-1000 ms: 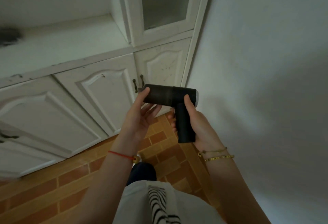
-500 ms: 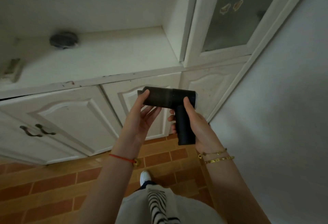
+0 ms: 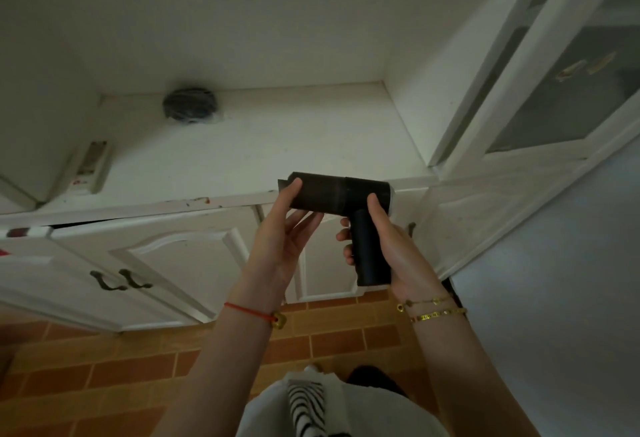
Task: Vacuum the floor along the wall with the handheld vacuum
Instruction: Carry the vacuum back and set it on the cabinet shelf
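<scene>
A black handheld vacuum [image 3: 332, 192], pistol-shaped with a short barrel and a straight grip, is held at chest height in front of the white cabinet. My right hand [image 3: 391, 246] wraps the grip, thumb resting on the barrel. My left hand [image 3: 284, 235] holds the barrel's front end from below, thumb on its top near the nozzle. The brick-pattern orange floor [image 3: 346, 343] lies below, meeting the pale wall [image 3: 554, 298] on the right.
A white cabinet counter [image 3: 277, 145] carries a dark round object [image 3: 190, 105] and a white remote [image 3: 90, 166]. Lower doors with dark handles [image 3: 119, 280] stand ahead. A tall glass-door cabinet [image 3: 568, 90] rises at the right beside the wall.
The view has swung up and left, bringing the counter, the round object and the remote into sight. Both hands keep the same hold on the vacuum.
</scene>
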A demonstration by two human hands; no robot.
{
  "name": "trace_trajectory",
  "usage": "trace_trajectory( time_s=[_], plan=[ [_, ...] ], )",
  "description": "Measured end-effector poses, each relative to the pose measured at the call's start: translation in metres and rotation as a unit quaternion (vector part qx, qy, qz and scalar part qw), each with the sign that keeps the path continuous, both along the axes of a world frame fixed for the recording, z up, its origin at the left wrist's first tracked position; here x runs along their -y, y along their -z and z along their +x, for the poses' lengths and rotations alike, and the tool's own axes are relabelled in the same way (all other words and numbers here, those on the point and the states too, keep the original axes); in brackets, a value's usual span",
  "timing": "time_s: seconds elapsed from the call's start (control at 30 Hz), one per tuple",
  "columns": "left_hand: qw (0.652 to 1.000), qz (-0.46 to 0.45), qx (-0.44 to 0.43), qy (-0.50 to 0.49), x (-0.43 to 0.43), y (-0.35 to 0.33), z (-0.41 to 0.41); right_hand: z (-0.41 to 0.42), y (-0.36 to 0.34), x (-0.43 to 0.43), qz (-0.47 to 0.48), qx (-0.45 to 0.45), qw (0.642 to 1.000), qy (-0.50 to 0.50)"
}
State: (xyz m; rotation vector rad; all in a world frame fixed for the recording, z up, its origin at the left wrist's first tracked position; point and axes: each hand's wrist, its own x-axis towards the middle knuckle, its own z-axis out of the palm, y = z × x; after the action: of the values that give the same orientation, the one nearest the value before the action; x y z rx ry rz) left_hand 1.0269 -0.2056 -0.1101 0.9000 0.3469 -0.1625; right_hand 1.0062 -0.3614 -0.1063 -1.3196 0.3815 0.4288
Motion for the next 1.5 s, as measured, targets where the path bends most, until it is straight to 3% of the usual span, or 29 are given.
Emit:
trace_trajectory(
  time_s=[0.43,0.67,0.87,1.2,1.5],
  plan=[
    [0.999,-0.010,-0.004,-0.051,-0.019,-0.006,0.063,0.062,-0.012,-0.016,-0.076,0.064,0.995,-0.024],
    [0.998,0.010,0.016,-0.055,-0.007,-0.005,0.106,0.101,-0.009,0.003,-0.173,0.135,0.974,-0.050],
    [0.999,0.023,0.008,-0.038,0.012,-0.004,0.148,0.143,-0.002,0.026,-0.194,0.145,0.970,-0.025],
    [0.994,0.101,-0.013,-0.028,0.051,-0.001,0.231,0.232,0.008,0.067,-0.297,0.180,0.938,-0.007],
    [0.971,0.227,-0.020,-0.077,0.068,0.009,0.283,0.300,0.023,0.074,-0.294,0.170,0.941,0.008]
  ],
)
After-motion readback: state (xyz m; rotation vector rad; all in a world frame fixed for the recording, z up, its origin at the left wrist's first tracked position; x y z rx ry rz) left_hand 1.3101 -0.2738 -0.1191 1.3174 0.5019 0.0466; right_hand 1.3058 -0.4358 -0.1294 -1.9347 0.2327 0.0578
